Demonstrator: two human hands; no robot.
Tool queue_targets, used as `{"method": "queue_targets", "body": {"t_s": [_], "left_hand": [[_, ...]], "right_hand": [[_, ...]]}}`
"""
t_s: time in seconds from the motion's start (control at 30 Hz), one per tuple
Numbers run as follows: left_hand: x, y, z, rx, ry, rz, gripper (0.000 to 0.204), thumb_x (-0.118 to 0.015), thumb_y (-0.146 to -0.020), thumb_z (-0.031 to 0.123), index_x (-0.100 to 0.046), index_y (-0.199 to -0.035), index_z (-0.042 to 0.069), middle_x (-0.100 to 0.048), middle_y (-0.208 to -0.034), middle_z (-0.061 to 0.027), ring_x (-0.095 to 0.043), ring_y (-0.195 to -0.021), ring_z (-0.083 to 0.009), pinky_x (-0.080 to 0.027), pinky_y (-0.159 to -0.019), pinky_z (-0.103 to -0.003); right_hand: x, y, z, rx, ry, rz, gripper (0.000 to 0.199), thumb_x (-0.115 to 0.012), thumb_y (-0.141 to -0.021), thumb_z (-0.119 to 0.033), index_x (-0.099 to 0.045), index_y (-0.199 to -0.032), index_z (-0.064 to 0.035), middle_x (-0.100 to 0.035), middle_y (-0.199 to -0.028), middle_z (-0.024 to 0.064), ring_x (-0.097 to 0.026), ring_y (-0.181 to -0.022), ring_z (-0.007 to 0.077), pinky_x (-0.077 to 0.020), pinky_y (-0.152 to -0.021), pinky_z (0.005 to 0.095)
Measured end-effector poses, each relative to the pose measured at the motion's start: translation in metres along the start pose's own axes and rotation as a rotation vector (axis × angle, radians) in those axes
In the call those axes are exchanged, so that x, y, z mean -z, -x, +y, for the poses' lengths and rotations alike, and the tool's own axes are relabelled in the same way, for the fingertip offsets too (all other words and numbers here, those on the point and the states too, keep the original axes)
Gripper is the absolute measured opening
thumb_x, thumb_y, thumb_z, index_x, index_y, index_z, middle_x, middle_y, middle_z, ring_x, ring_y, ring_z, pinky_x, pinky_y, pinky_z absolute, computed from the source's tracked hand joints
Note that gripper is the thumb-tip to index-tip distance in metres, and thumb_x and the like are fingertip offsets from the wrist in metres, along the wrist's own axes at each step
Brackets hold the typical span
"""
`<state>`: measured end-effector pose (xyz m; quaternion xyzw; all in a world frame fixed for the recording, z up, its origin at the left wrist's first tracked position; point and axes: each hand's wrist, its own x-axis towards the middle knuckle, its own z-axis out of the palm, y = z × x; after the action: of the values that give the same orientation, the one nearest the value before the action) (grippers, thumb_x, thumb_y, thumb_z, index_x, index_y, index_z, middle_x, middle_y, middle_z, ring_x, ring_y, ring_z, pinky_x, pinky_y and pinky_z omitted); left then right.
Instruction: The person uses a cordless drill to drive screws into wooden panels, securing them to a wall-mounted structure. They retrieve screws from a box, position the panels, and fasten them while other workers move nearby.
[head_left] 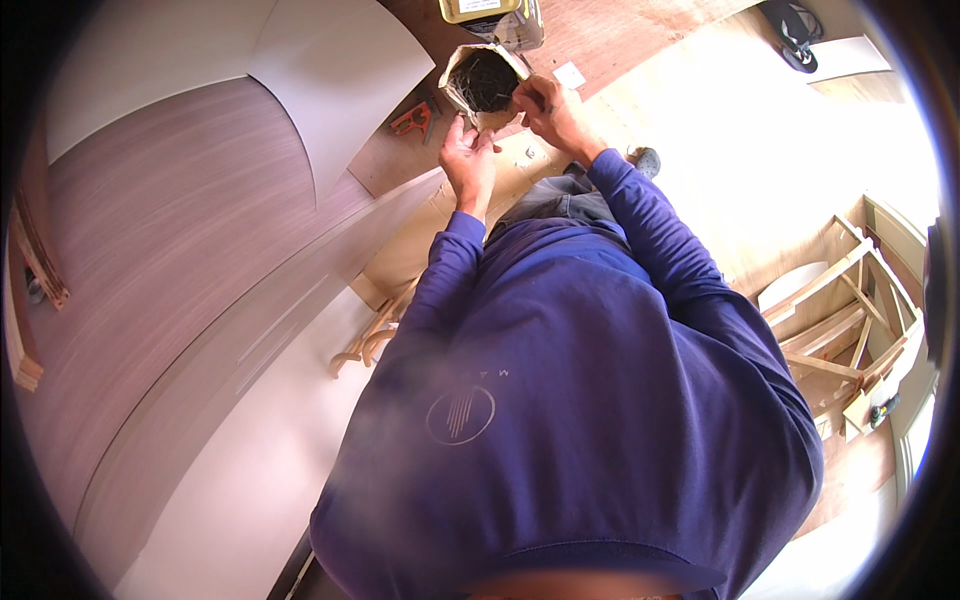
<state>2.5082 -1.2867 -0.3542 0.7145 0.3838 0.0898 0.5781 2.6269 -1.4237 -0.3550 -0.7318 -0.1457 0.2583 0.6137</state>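
Although the mouth of the pale, open-topped box (495, 120) faces the camera, the dark, thin pieces (484, 78) inside lie in shadow and their kind cannot be confirmed. The box is at top centre, between the hands, its underside hidden. The left hand (468, 162) has curled fingers against the near rim; whether it grips cannot be told. The right hand (552, 112) has fingers drawn together at the right rim; what, if anything, they pinch is obscured. Behind the box, a tin (520, 28) is cut off by the upper edge. A reddish-brown wooden surface (620, 38) bears a white slip (569, 75); an orange clamp (410, 121) lies left of the box. A wood-grain panel (190, 200) spans the left. Glare washes out the floor (720, 140); a timber frame (850, 310) stands right.
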Motion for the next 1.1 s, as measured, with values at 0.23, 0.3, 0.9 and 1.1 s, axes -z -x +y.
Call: {"method": "queue_targets", "body": {"t_s": [0.23, 0.3, 0.9, 1.1], "left_hand": [[-0.003, 0.004, 0.003, -0.005, -0.004, 0.005, 0.062, -0.069, -0.092, -0.006, -0.041, -0.146, -0.018, -0.072, -0.100, -0.0228, -0.067, -0.066, -0.0153, -0.055, -0.057, -0.027], [-0.004, 0.004, 0.001, -0.008, -0.027, -0.001, 0.062, -0.069, -0.092, -0.006, -0.040, -0.146, -0.018, -0.072, -0.101, -0.0230, -0.067, -0.067, -0.0151, -0.056, -0.057, -0.027], [-0.002, 0.002, -0.006, -0.034, -0.006, -0.013, 0.060, -0.067, -0.091, -0.009, -0.042, -0.144, -0.018, -0.071, -0.094, -0.0186, -0.067, -0.062, -0.0178, -0.057, -0.054, -0.029], [-0.001, 0.001, -0.011, -0.053, -0.006, -0.052, 0.062, -0.068, -0.091, -0.008, -0.041, -0.146, -0.017, -0.073, -0.096, -0.0196, -0.066, -0.065, -0.0139, -0.054, -0.054, -0.026]], "right_hand": [[0.009, 0.001, -0.002, -0.089, -0.004, -0.046, 0.019, -0.061, -0.103, -0.016, -0.067, -0.104, 0.0018, -0.073, -0.082, 0.0075, -0.070, -0.066, 0.0126, -0.0570, -0.062, 0.0293], [0.012, 0.002, -0.002, -0.138, -0.033, -0.065, 0.020, -0.060, -0.105, -0.018, -0.066, -0.104, 0.0020, -0.073, -0.083, 0.0078, -0.070, -0.066, 0.0128, -0.0575, -0.062, 0.0291], [0.031, 0.022, 0.034, -0.469, -0.922, -0.340, 0.024, -0.056, -0.108, -0.026, -0.063, -0.114, -0.0029, -0.076, -0.109, 0.0158, -0.075, -0.083, 0.0183, -0.0623, -0.070, 0.0307], [0.030, 0.025, 0.033, -0.471, -0.880, -0.333, 0.023, -0.060, -0.107, -0.027, -0.065, -0.114, -0.0061, -0.075, -0.104, 0.0085, -0.073, -0.083, 0.0161, -0.0606, -0.071, 0.0286]]}}
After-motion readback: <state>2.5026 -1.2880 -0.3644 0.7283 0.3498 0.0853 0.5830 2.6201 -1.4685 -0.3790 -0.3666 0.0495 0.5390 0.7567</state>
